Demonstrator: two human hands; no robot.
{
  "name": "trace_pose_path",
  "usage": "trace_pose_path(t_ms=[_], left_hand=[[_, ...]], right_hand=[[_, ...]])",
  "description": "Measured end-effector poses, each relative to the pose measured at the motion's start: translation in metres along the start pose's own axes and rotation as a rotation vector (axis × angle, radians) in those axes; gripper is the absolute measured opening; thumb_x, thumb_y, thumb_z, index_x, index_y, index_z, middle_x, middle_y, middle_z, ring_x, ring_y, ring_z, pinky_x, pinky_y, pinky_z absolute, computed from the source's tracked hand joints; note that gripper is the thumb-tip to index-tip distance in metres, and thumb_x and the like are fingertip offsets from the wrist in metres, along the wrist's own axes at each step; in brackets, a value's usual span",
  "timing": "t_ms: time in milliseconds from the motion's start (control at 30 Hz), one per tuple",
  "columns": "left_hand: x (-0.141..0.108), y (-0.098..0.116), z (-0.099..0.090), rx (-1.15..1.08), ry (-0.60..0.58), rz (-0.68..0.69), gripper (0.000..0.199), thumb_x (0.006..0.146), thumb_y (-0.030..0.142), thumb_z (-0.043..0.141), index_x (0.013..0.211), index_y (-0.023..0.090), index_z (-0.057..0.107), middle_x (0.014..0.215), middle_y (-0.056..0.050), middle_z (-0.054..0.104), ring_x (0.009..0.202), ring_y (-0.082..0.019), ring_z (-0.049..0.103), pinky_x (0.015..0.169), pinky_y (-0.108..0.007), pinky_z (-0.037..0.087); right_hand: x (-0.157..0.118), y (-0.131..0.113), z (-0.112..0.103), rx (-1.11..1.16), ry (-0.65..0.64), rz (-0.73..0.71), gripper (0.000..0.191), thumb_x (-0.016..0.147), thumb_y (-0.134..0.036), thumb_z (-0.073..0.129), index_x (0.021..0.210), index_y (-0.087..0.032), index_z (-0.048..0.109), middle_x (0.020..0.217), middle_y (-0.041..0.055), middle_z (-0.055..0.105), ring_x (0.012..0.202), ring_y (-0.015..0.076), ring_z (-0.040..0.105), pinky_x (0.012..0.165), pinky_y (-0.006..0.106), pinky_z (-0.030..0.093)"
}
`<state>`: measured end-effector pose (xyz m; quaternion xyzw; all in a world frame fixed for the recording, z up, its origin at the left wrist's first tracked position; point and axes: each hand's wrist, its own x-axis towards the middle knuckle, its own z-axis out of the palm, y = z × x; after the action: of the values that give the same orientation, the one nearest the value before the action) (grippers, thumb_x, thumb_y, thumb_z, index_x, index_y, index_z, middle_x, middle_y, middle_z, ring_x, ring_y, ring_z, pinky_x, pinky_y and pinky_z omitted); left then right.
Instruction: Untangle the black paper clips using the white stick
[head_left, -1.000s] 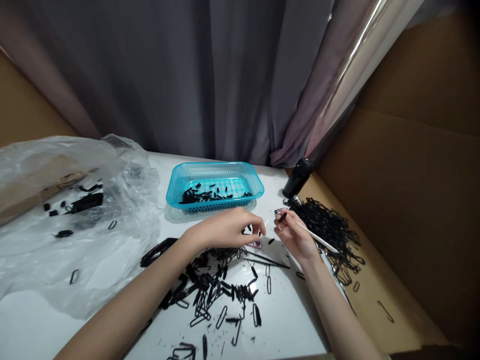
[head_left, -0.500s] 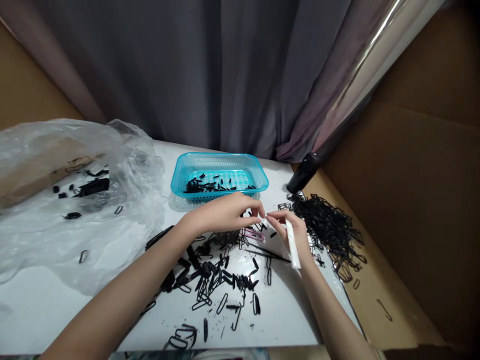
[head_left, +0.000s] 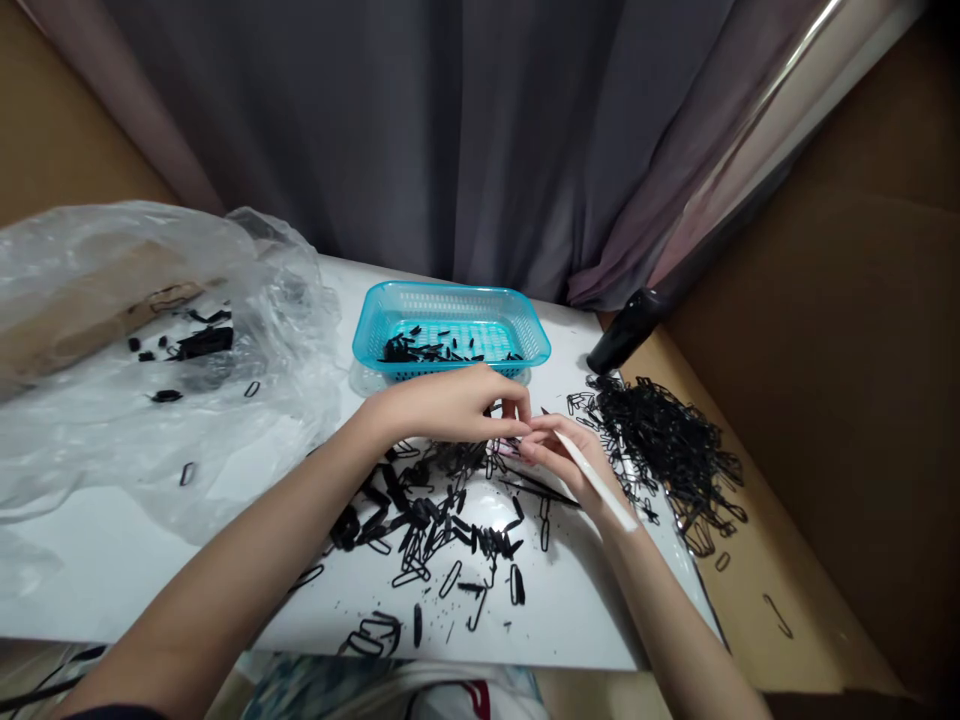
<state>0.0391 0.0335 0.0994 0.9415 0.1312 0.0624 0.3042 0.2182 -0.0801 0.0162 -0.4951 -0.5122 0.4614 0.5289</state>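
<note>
My left hand (head_left: 480, 405) reaches in over the table, its thumb and fingers bent into a pinch. What lies between those fingertips is too small to make out. Meeting it from the right, my right hand (head_left: 566, 455) is closed around a slim white strip (head_left: 596, 480) that slants back toward the wrist. The fingertips of both hands touch or nearly touch. Below them lie thin dark sticks (head_left: 541, 488) and a scatter of small black strips and loops (head_left: 420, 520). Behind my left hand stands a blue plastic basket (head_left: 452, 290) with small black pieces inside.
A heap of black wire-like loops (head_left: 660, 430) spreads over the table's right edge, near a black cylinder (head_left: 626, 330). On the left, a clear plastic bag (head_left: 262, 270) covers much of the white tabletop (head_left: 82, 580). A grey curtain (head_left: 375, 130) hangs behind.
My fingertips have drawn closer together. The white strip has tipped from nearly upright to a slant along my right hand. The view has shifted a little, showing more of the table's front edge.
</note>
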Motion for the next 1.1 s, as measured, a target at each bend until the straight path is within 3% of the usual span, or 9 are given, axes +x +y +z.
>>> trace_pose_path(t_ms=[167,267,367,467,567,667,900,1100], left_hand=[[-0.009,0.005,-0.012,0.005,0.057,-0.076,0.025,0.094,0.035,0.052,0.092,0.017,0.069,0.088,-0.002,0.072,0.074,-0.014,0.062,0.064,-0.023,0.039],[-0.011,0.005,-0.016,-0.092,0.073,-0.051,0.021,0.091,0.033,0.055,0.098,0.017,0.068,0.098,-0.003,0.072,0.083,-0.015,0.064,0.067,-0.023,0.041],[-0.009,0.006,-0.015,-0.231,0.034,-0.024,0.02,0.089,0.029,0.058,0.104,0.018,0.066,0.107,-0.004,0.07,0.09,-0.016,0.064,0.072,-0.023,0.045],[-0.006,0.007,-0.011,-0.371,-0.034,0.007,0.02,0.087,0.021,0.057,0.105,0.018,0.063,0.112,-0.005,0.068,0.093,-0.017,0.064,0.076,-0.025,0.047],[-0.003,0.007,-0.01,-0.46,-0.109,0.03,0.021,0.085,0.014,0.055,0.104,0.017,0.06,0.112,-0.007,0.067,0.093,-0.017,0.065,0.076,-0.025,0.049],[-0.003,0.005,-0.01,-0.46,-0.113,0.02,0.02,0.084,0.013,0.057,0.103,0.017,0.06,0.113,-0.007,0.066,0.092,-0.016,0.065,0.076,-0.024,0.049],[-0.002,-0.002,-0.009,-0.408,-0.144,-0.034,0.021,0.086,0.024,0.06,0.105,0.017,0.067,0.101,-0.007,0.072,0.088,-0.017,0.066,0.073,-0.024,0.048],[-0.001,-0.002,-0.006,-0.444,-0.168,-0.101,0.018,0.082,0.033,0.068,0.091,0.018,0.071,0.088,-0.005,0.074,0.08,-0.018,0.067,0.066,-0.023,0.046]], right_hand=[[-0.006,-0.004,0.009,-0.195,-0.206,0.114,0.027,0.085,-0.043,0.065,0.096,-0.02,0.075,0.074,0.0029,0.072,0.052,0.0127,0.063,0.053,0.027,0.051],[-0.007,-0.002,0.013,-0.298,-0.117,0.06,0.028,0.089,-0.042,0.059,0.095,-0.02,0.075,0.079,0.0049,0.073,0.053,0.0129,0.06,0.053,0.028,0.049],[-0.005,-0.001,0.015,-0.274,0.036,-0.073,0.026,0.082,-0.037,0.071,0.105,-0.024,0.071,0.093,0.0048,0.072,0.075,0.0179,0.065,0.069,0.033,0.052],[-0.004,-0.001,0.012,-0.101,0.008,-0.107,0.034,0.077,-0.035,0.077,0.108,-0.028,0.067,0.106,0.0034,0.068,0.089,0.0199,0.063,0.079,0.035,0.049],[-0.005,0.001,0.007,0.02,-0.052,-0.024,0.019,0.076,-0.035,0.077,0.09,-0.025,0.068,0.086,-0.0007,0.066,0.076,0.0166,0.059,0.072,0.031,0.044],[-0.006,0.002,0.002,0.109,-0.014,0.03,0.017,0.076,-0.033,0.078,0.076,-0.023,0.065,0.068,-0.0038,0.059,0.064,0.0134,0.051,0.063,0.028,0.038],[-0.006,-0.008,0.005,0.28,0.045,0.027,0.016,0.075,-0.033,0.076,0.075,-0.022,0.064,0.061,-0.0057,0.054,0.058,0.0105,0.044,0.057,0.024,0.033],[-0.007,-0.003,0.008,0.18,0.094,0.034,0.024,0.073,-0.039,0.077,0.075,-0.022,0.062,0.059,-0.0051,0.049,0.055,0.0117,0.041,0.053,0.025,0.031]])
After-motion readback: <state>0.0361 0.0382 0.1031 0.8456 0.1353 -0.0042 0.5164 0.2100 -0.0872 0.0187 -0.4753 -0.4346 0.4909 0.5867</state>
